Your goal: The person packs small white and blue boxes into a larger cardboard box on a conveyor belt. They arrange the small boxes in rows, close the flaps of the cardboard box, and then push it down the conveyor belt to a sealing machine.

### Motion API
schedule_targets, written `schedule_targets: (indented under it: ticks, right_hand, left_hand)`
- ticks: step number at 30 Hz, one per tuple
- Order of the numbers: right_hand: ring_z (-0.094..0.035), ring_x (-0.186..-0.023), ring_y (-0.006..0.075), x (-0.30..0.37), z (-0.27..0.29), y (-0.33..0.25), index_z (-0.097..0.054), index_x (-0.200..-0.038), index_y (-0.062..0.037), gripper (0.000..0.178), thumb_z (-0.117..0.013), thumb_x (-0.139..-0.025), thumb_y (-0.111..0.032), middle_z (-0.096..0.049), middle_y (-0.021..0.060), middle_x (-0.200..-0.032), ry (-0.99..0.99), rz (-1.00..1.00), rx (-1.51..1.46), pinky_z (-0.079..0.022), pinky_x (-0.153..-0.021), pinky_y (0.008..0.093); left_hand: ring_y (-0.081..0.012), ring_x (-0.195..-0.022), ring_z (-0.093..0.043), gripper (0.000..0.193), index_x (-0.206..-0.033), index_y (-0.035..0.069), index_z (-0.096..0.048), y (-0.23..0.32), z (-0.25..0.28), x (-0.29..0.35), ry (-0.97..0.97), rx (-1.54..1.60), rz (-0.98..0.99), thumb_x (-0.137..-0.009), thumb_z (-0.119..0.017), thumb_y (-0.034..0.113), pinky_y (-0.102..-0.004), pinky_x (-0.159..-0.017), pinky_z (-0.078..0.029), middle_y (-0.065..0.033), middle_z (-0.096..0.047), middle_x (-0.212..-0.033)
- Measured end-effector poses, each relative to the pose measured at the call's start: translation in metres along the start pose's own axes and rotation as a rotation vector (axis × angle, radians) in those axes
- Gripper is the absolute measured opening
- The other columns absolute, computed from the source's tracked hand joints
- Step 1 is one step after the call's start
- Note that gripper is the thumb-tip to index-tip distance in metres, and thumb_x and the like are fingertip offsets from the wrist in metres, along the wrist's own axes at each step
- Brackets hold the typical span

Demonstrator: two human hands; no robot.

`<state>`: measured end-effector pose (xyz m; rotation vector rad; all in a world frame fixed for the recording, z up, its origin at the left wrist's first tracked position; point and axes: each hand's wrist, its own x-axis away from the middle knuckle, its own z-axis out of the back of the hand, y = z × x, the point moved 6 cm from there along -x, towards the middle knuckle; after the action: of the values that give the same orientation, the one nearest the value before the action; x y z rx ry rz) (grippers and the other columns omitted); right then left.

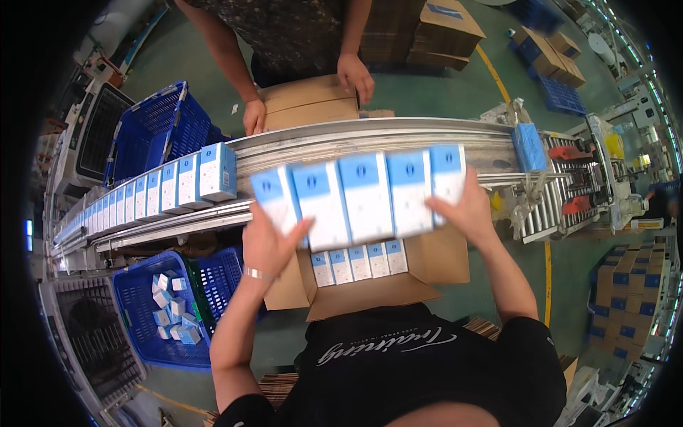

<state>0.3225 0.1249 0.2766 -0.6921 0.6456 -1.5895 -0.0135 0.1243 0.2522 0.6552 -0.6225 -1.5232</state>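
Between my two hands a row of several blue-and-white small boxes [364,203] is squeezed side by side. My left hand [270,240] presses on the row's left end, its thumb across the front. At the right end my right hand [466,212] grips likewise, thumb in front. The row is held up over an open cardboard carton [373,301], partly hiding it. Inside the carton, another row of blue-and-white boxes [359,263] shows. More such boxes [171,186] stand in a line on the conveyor [370,132] to the left.
Across the conveyor a person's hands [356,77] rest by a brown carton [309,103]. Blue crates [160,132] stand left; the nearer crate [135,334] holds loose small boxes. A blue block [528,147] sits at the conveyor's right end, beside rollers [541,220]. Stacked cartons [626,299] stand far right.
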Motion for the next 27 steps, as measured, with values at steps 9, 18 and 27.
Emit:
schedule_targets:
  ticks: [9, 18, 27]
  right_hand:
    - [-0.049, -0.108, 0.0428, 0.039, -0.187, 0.179, -0.019, -0.132, 0.0089, 0.091, -0.073, -0.071, -0.033, -0.044, 0.03, -0.12, -0.087, -0.264, 0.049, -0.042, -0.092, 0.0408]
    - [-0.063, -0.088, 0.0313, -0.006, -0.261, 0.218, -0.047, -0.116, 0.0087, 0.055, -0.066, -0.077, -0.025, -0.051, 0.0281, -0.114, -0.624, 0.001, 0.96, -0.054, -0.065, 0.0336]
    - [-0.056, -0.091, 0.0483, 0.01, -0.259, 0.197, -0.036, -0.126, -0.0081, 0.07, -0.074, -0.072, -0.03, -0.022, 0.0367, -0.133, -0.561, -0.107, 0.69, -0.05, -0.078, 0.0451]
  left_hand:
    - [-0.0436, -0.113, -0.044, 0.087, -0.128, -0.011, -0.017, -0.191, -0.218, 0.057, -0.078, 0.145, 0.444, -0.075, -0.072, 0.03, -0.041, -0.096, -0.036, -0.0342, -0.04, -0.123]
    - [-0.0249, -0.094, -0.064, 0.016, -0.09, 0.006, -0.068, -0.204, -0.286, -0.008, -0.838, -0.824, 0.064, -0.08, -0.061, 0.016, -0.0341, -0.073, -0.053, -0.013, -0.066, -0.097]
    - [-0.033, -0.076, -0.062, 0.026, -0.099, 0.006, -0.059, -0.093, -0.105, 0.028, -0.231, -0.169, 0.011, -0.086, -0.055, 0.029, -0.0414, -0.068, -0.049, -0.0157, -0.064, -0.081]
